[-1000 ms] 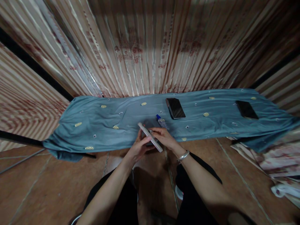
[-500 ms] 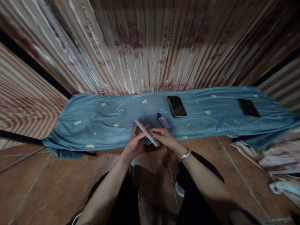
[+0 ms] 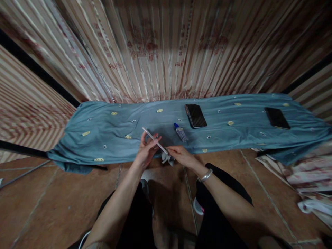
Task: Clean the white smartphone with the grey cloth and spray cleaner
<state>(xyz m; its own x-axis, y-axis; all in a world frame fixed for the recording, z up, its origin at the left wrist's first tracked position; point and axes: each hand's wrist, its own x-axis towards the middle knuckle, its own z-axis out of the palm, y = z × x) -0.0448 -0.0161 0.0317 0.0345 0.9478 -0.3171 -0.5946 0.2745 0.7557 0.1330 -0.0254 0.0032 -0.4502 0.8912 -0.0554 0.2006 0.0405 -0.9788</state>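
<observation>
My left hand (image 3: 148, 149) grips a thin pale phone (image 3: 153, 138), which I see nearly edge-on and tilted down to the right. Fingers lie behind it and the thumb on its near side. At the phone's lower end, my right hand (image 3: 181, 155) pinches a crumpled grey cloth (image 3: 168, 158) against it; the cloth hangs below the fingers. Just beyond the right hand, a clear bottle with a blue cap (image 3: 181, 132) lies on the blue cloth-covered table (image 3: 145, 116). The phone's faces are mostly hidden.
A black tablet-like device in a case (image 3: 197, 116) lies right of the bottle. Another dark flat device (image 3: 277, 118) is farther right. Striped curtains (image 3: 160, 62) hang behind and at both sides. Tiled floor (image 3: 67, 197) shows below the table's front edge.
The phone has shifted slightly left and up with my left hand and turned more edge-on. The grey cloth now hangs lower, in clearer view, under my right hand.
</observation>
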